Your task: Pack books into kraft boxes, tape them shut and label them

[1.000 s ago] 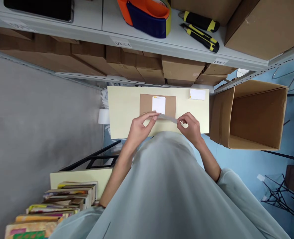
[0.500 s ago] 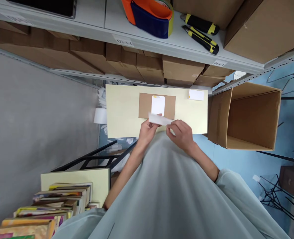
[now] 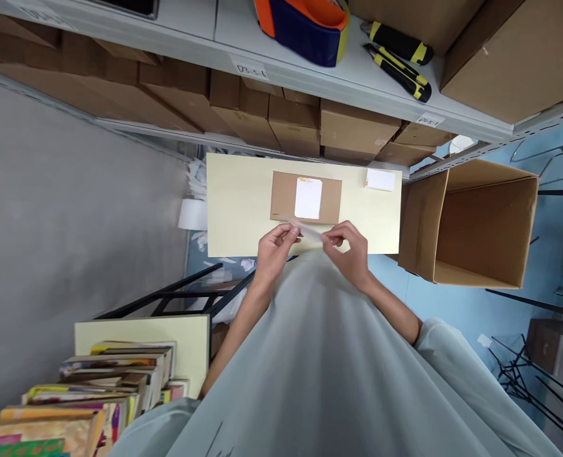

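Between my hands is a thin white slip of paper (image 3: pixel 308 231), seen nearly edge-on and slightly blurred. My left hand (image 3: pixel 275 249) pinches its left end between thumb and fingers. At the other end, my right hand (image 3: pixel 350 249) grips it the same way. Just beyond the slip, a flat brown cardboard box (image 3: pixel 284 197) lies on the pale yellow tabletop (image 3: pixel 238 203). A white label (image 3: pixel 308 198) with a small yellow mark is on the box's top. Toward the table's far right corner lies a stack of white labels (image 3: pixel 380 179).
A large cardboard box (image 3: pixel 417 225), its top open, stands right of the table. The shelf above holds a tape dispenser (image 3: pixel 304 35) and two utility knives (image 3: pixel 398 60). Cardboard boxes (image 3: pixel 357 127) line the shelf below. Books (image 3: pixel 105 381) stand at lower left.
The slip has turned from showing its broad face to nearly edge-on. My left hand has shifted slightly left and no longer overlaps the label. The whole view has shifted a little.
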Motion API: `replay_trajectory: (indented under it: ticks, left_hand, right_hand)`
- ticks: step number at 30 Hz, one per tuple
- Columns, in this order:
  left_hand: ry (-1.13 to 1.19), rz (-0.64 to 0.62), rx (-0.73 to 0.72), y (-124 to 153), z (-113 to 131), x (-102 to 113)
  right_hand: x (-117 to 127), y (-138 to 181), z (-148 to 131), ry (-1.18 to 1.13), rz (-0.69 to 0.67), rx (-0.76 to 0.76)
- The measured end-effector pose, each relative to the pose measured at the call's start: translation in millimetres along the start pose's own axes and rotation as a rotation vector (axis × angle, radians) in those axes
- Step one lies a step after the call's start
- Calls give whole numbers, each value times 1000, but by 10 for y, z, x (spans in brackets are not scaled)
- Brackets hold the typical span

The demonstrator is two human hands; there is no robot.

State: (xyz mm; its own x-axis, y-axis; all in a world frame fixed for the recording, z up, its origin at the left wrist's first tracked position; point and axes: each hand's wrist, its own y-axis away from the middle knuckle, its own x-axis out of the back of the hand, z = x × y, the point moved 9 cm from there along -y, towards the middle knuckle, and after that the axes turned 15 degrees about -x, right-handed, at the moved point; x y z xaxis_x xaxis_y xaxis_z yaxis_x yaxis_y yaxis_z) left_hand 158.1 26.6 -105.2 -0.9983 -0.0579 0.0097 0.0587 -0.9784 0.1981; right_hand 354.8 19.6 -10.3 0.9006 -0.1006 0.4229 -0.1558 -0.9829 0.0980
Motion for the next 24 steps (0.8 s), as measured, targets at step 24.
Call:
replay_trajectory:
  ticks: [24]
  left_hand:
    - [-852,-313,-4,-1581,-821,-98]
  right_hand:
    - [-948,-1068,1728,341,121,-672]
